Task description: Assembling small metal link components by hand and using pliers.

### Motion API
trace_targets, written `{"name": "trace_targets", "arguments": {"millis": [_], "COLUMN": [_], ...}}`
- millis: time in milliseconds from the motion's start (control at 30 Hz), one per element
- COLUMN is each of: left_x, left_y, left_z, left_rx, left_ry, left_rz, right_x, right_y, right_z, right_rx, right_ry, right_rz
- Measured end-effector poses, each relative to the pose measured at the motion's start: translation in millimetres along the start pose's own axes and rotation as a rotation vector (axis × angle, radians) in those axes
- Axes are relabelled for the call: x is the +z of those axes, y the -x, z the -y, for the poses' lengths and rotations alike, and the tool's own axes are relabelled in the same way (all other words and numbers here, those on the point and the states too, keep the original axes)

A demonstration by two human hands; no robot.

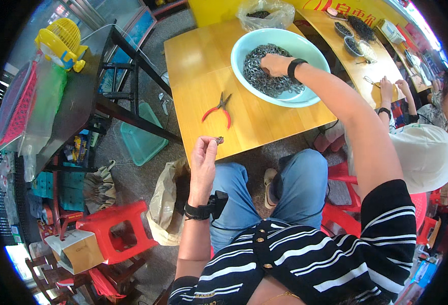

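Between the thumb and fingertips of my left hand [203, 158] is a small dark metal piece [220, 140], held just over the table's near edge; it is too small to name its kind. My right hand [276, 65] reaches into a pale green plastic basin [315, 60] filled with grey metal rings [262, 81]. Its fingers are curled down against the rings, and their tips are hidden. Pliers [219, 110] with red handles lie on the wooden table [198, 56], left of the basin, jaws pointing away from me.
A clear bag [272, 18] with dark pieces stands behind the basin. On the right, a co-worker's hands [386, 89] are over another wooden table [330, 40] with bowls. Red stools [119, 231], a green bin [145, 134] and a dark table with a yellow fan [61, 43] are left.
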State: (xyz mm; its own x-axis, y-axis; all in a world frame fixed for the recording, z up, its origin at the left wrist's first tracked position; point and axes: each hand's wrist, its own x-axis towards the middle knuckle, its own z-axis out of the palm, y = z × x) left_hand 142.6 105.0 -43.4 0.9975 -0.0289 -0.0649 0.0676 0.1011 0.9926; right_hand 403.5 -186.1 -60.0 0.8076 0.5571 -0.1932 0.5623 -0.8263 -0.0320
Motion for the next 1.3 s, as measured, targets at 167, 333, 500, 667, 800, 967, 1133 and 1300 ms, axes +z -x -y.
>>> {"name": "trace_targets", "arguments": {"millis": [167,333,500,667,800,967,1133,1300], "left_x": [-6,3,5,5,12,22,28,29], "left_y": [2,5,16,27,34,52,62,67], "left_z": [4,0,-15,-22,-25,-32,-21,-25], "left_rx": [0.005,-0.003,-0.028,-0.078,0.0,0.041,0.142,0.058], "left_ry": [0.002,0.051,0.057,0.213,0.176,0.09,-0.043,0.044], "left_rz": [-0.043,-0.03,-0.015,0.03,0.041,0.046,0.085,-0.021], "right_x": [-38,-42,-86,-63,22,30,0,34], "right_y": [17,39,82,145,174,160,162,191], "right_z": [8,-25,28,137,212,255,248,252], "right_rx": [0.207,0.151,0.063,-0.084,0.143,0.181,0.192,0.425], "right_ry": [-0.275,-0.052,-1.147,-1.704,-2.361,-2.662,-2.537,-2.465], "right_rz": [0.016,-0.622,-0.468,-0.33,0.385,0.415,0.099,-0.119]}}
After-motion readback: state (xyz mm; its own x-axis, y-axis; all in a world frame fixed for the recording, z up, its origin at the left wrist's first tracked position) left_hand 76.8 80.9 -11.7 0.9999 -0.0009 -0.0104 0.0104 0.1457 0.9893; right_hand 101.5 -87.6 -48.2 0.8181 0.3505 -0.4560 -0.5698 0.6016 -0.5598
